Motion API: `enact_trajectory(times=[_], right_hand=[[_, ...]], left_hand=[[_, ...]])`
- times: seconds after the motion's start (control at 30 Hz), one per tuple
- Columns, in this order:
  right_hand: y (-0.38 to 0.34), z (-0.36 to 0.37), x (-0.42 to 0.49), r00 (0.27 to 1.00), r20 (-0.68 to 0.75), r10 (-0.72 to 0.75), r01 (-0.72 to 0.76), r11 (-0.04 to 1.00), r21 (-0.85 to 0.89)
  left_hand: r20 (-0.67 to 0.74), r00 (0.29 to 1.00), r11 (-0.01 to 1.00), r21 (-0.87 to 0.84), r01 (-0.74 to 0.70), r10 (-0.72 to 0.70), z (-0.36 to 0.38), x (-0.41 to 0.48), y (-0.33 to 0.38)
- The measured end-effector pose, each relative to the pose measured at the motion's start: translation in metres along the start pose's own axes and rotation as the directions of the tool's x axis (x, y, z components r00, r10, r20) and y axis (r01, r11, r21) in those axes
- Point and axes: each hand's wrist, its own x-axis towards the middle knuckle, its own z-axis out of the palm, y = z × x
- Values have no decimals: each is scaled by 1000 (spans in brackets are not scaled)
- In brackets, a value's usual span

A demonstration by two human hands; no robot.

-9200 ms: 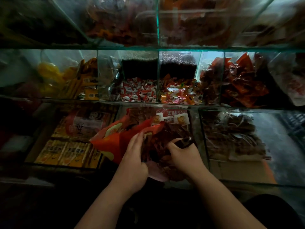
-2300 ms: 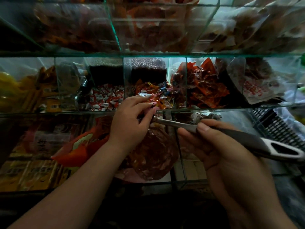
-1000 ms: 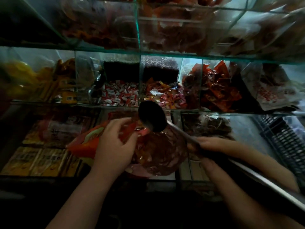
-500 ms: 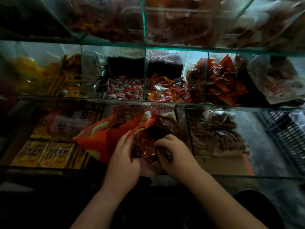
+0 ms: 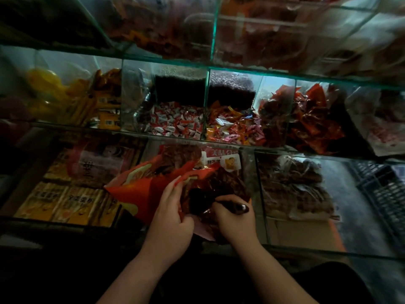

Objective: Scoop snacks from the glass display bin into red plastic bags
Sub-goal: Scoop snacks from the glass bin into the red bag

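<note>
A translucent red plastic bag [image 5: 228, 183] with dark snack pieces inside sits in the lower middle glass bin [image 5: 247, 163]. My left hand [image 5: 171, 218] pinches the bag's rim and holds its mouth apart. My right hand [image 5: 234, 220] grips the dark handle of a scoop [image 5: 197, 201], whose black bowl is down inside the bag's mouth. An orange-red snack packet [image 5: 140, 189] lies just left of the bag, partly under my left hand.
The bin to the right holds a clear bag of brown snacks [image 5: 293, 185]. Yellow boxed packs [image 5: 65, 200] fill the left bin. The shelf above holds wrapped candies [image 5: 175, 121] [image 5: 234, 128] and red packets [image 5: 313, 121]. A black crate [image 5: 383, 189] stands far right.
A second ago the scoop was lifted above the bag with my right hand far along its handle. It has since come down into the bag's mouth. My left hand stays at the rim.
</note>
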Motion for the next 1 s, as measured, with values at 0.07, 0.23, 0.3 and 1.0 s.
enact_trajectory(times=[0.07,0.23,0.3,1.0], right_hand=[[-4,-8,-2,994,23,106,-108,985,138],[-7,-28,-9,963,36,267,-257,868,425],[-13,-38,-11,948,61,311,-300,816,494],[-37,-109,-60,961,-42,274,-162,676,719]], left_hand=[[9,1000,1000,-5,-2,2,2,-1,0],[29,1000,1000,1,-4,4,7,-5,-1],[30,999,1000,9,14,-14,7,-4,-1],[23,1000,999,32,9,-10,4,9,12]])
